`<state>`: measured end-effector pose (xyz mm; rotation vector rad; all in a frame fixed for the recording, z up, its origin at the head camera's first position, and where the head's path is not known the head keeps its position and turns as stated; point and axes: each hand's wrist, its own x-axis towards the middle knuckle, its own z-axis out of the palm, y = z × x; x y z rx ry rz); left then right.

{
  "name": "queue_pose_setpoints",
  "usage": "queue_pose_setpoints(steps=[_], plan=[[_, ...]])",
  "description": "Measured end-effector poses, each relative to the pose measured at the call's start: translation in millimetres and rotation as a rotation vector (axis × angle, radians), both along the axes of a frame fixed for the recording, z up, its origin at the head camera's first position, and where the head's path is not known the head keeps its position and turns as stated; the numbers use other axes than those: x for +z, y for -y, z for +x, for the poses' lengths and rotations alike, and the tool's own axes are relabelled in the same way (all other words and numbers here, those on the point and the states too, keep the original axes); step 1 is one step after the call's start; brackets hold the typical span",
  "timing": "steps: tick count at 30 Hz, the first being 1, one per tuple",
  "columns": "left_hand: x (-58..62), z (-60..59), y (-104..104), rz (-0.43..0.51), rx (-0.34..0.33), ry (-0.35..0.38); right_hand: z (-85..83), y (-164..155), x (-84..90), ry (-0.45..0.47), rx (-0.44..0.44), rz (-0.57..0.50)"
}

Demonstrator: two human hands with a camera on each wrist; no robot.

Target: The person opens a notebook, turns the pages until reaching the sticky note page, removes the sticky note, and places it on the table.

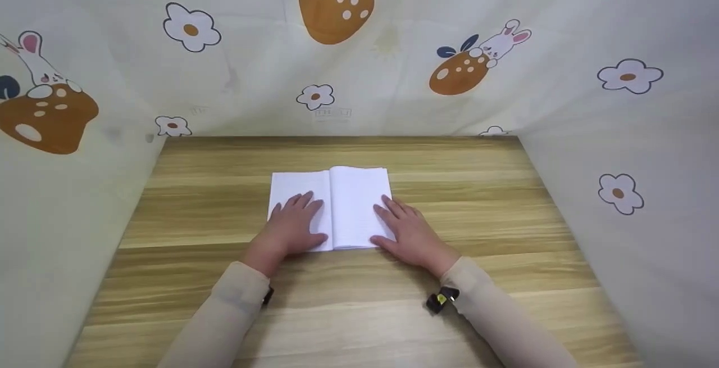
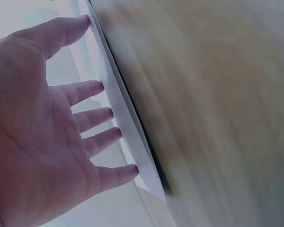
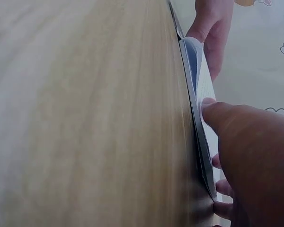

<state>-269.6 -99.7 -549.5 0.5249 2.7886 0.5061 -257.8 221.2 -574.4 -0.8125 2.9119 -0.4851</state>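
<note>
I see open white-paper notebook (image 1: 359,210); bare left hand (image 1: 292,225) spread on its left page (image 1: 297,181), bare right hand (image 1: 413,236) spread at right edge, neither gripping, likely keeping pages flat.

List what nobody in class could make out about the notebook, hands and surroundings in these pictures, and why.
Any writing on the open notebook: head view, too small and faint.
Part of its left page: head view, covered by the left hand.
Table grain: left wrist view, blurred.
The rest of the right hand: right wrist view, cut off by the right edge.
Topmost orange fruit print: head view, cut off by the top edge.
</note>
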Motion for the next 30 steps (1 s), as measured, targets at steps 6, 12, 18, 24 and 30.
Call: queue_pose_setpoints(steps=[6, 12, 18, 24, 30], plan=[[1.9, 1.5, -0.7, 0.013, 0.003, 0.017, 0.7, 2.3, 10.9, -0.028, -0.002, -0.052], [1.0, 0.8, -0.8, 0.012, 0.009, 0.035, 7.4, 3.1, 17.7, -0.147, 0.118, -0.053], [1.7, -0.5, -1.2, 0.005, 0.012, 0.046, 15.2, 0.9, 16.3, -0.195, 0.207, -0.031], [-1.9, -2.3, 0.0, 0.002, 0.009, 0.028, 16.3, -0.5, 13.6, -0.254, 0.274, -0.028], [-1.9, -2.4, -2.2, 0.000, 0.004, 0.030, 16.7, -2.3, 10.7, -0.284, 0.322, -0.011]])
